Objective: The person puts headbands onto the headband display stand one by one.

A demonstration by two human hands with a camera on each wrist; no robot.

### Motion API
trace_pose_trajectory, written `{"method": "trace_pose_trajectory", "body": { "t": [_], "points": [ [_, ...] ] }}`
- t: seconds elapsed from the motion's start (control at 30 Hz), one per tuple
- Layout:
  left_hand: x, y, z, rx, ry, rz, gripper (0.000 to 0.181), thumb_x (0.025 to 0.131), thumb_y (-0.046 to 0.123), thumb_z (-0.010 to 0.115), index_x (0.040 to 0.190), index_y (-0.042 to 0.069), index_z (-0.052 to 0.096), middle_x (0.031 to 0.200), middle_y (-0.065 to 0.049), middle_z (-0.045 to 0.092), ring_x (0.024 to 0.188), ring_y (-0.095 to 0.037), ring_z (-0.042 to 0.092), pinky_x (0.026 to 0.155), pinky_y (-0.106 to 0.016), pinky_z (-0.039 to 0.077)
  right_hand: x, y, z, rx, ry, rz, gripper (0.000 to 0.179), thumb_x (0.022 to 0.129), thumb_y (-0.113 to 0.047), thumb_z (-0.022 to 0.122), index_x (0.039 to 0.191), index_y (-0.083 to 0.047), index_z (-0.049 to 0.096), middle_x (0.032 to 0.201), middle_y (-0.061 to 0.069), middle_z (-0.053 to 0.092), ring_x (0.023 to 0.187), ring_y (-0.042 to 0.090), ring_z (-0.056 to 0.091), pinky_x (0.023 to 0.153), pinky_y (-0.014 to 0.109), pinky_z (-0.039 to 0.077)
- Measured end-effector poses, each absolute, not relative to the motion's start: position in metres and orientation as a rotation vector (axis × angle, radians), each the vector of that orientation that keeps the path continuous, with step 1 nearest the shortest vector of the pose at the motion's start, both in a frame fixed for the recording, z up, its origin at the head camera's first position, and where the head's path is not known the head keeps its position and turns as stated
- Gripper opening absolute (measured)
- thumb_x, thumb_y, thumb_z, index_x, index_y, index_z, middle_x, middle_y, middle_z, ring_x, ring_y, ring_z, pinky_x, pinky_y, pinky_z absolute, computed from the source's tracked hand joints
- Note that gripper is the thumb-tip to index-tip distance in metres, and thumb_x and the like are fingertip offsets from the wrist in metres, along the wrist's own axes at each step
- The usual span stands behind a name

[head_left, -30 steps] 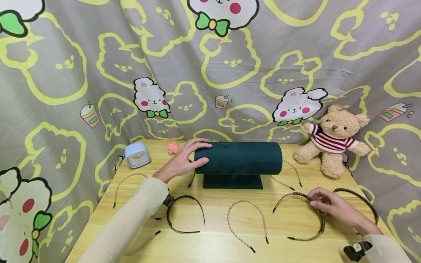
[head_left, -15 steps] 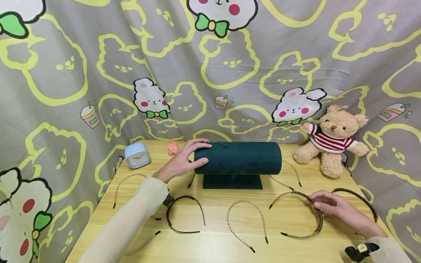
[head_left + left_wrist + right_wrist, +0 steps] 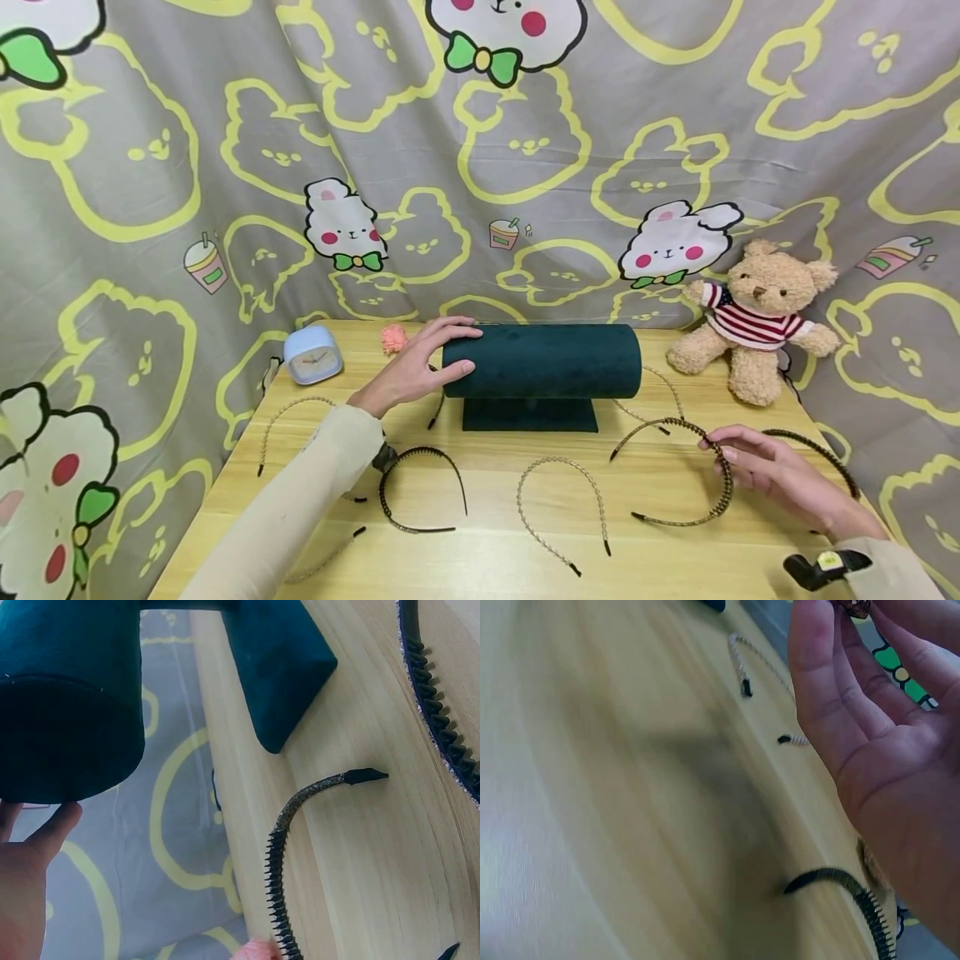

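Observation:
My left hand (image 3: 416,362) holds the left end of a dark green velvet roll-shaped display stand (image 3: 555,360), fingers over the top and thumb at the front. In the left wrist view, the thumb and fingers are against the round end of the roll (image 3: 67,735). On the right, my right hand (image 3: 787,475) pinches a dark toothed headband (image 3: 726,483) between thumb and fingers. Its tips point left, over the table. A small dark piece of this headband (image 3: 855,607) shows between the fingertips at the top of the right wrist view.
A light twisted headband (image 3: 520,500) and a black one (image 3: 384,492) lie in front of the stand. Another dark headband (image 3: 825,454) is beyond my right hand. Several more lie around the wooden table (image 3: 480,567). A teddy bear (image 3: 761,325) and blue clock (image 3: 313,354) stand behind.
The right hand has lifted the dark headband and shifted it slightly left, tilting it up from the table. The left hand stays on the stand.

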State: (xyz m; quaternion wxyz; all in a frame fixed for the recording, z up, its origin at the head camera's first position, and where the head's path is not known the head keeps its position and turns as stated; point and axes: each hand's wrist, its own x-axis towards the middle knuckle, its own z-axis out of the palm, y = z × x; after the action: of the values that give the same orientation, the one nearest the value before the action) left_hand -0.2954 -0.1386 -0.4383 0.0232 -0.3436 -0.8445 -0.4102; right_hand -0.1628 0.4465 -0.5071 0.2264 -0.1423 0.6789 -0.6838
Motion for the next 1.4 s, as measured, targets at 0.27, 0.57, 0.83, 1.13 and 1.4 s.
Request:
{"method": "trace_pose_trajectory", "body": {
  "t": [0.27,0.57,0.83,1.13,1.4],
  "points": [
    [-0.296,-0.139,-0.439,-1.059,-2.608,-1.273,0.049,0.106,0.045,0.071,0.154,0.045,0.058,0.171,0.013,0.04,0.16,-0.02,0.035,0.127,-0.069,0.03,-0.163,0.435,-0.493,-0.439,1.861,-1.969,0.046,0.117,0.002,0.034,0.148,-0.018,0.061,0.142,-0.012,0.068,0.122,0.006,0.07,0.102,0.025,0.059],
    [-0.297,-0.14,-0.44,-1.064,-2.598,-1.286,0.049,0.106,0.046,0.071,0.153,0.045,0.058,0.171,0.013,0.04,0.16,-0.021,0.036,0.127,-0.069,0.03,-0.165,0.424,-0.481,-0.446,2.0,-2.066,0.047,0.115,0.004,0.036,0.149,-0.019,0.06,0.148,-0.015,0.054,0.123,-0.002,0.061,0.1,0.017,0.055],
    [-0.297,-0.141,-0.441,-1.056,-2.604,-1.29,0.05,0.106,0.044,0.072,0.154,0.046,0.058,0.171,0.014,0.04,0.16,-0.021,0.035,0.126,-0.07,0.03,-0.17,0.412,-0.465,-0.511,2.073,-2.06,0.056,0.112,0.009,0.04,0.159,-0.018,0.053,0.155,-0.019,0.052,0.133,-0.005,0.053,0.102,0.013,0.05],
    [-0.296,-0.14,-0.438,-1.057,-2.603,-1.298,0.05,0.106,0.044,0.072,0.153,0.045,0.059,0.17,0.014,0.041,0.16,-0.019,0.035,0.127,-0.068,0.03,-0.18,0.397,-0.443,-0.426,2.094,-2.152,0.058,0.113,0.005,0.045,0.167,-0.015,0.045,0.156,-0.013,0.047,0.135,-0.005,0.052,0.104,0.014,0.052],
    [-0.297,-0.14,-0.439,-1.058,-2.598,-1.307,0.05,0.105,0.045,0.072,0.153,0.045,0.059,0.17,0.014,0.041,0.16,-0.02,0.035,0.127,-0.069,0.03,-0.192,0.38,-0.425,-0.384,2.117,-2.157,0.059,0.114,-0.001,0.049,0.17,-0.018,0.041,0.164,-0.01,0.039,0.142,-0.006,0.045,0.106,0.013,0.051]
  ]
}}
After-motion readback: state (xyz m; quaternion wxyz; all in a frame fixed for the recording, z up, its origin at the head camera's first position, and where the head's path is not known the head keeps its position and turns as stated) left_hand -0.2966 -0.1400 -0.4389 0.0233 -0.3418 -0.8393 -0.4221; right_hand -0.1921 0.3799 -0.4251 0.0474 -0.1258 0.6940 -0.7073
